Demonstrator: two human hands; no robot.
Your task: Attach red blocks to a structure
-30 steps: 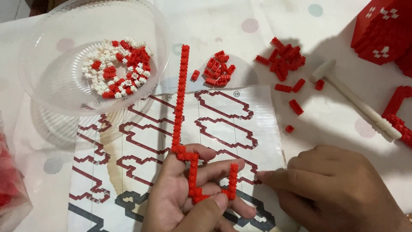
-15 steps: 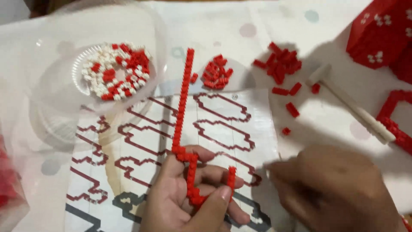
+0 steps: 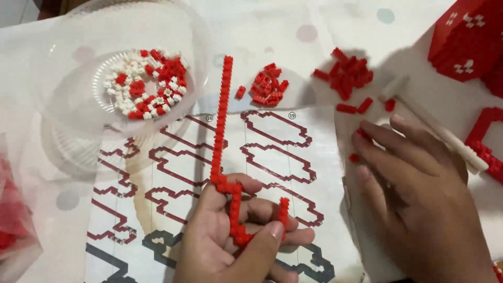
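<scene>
My left hand [image 3: 236,241] grips a thin chain of small red bricks [image 3: 222,126] at its hooked lower end, between thumb and fingers. The chain's long straight part runs up over the printed instruction sheet [image 3: 272,157]. My right hand [image 3: 419,199] hovers palm down over the table to the right, fingers spread, holding nothing. Its fingertips are next to a few loose red bricks [image 3: 355,157]. A heap of red bricks [image 3: 347,77] lies just beyond them.
A clear plastic bowl [image 3: 68,99] at upper left holds red and white bricks. A second small red heap [image 3: 268,90] sits above the sheet. A white tool [image 3: 435,128] lies at right, beside red built pieces [image 3: 466,36]. A plastic bag [image 3: 15,220] sits at the left edge.
My right hand has left the chain near my left hand and moved up and right toward the loose red bricks. My left hand still holds the chain.
</scene>
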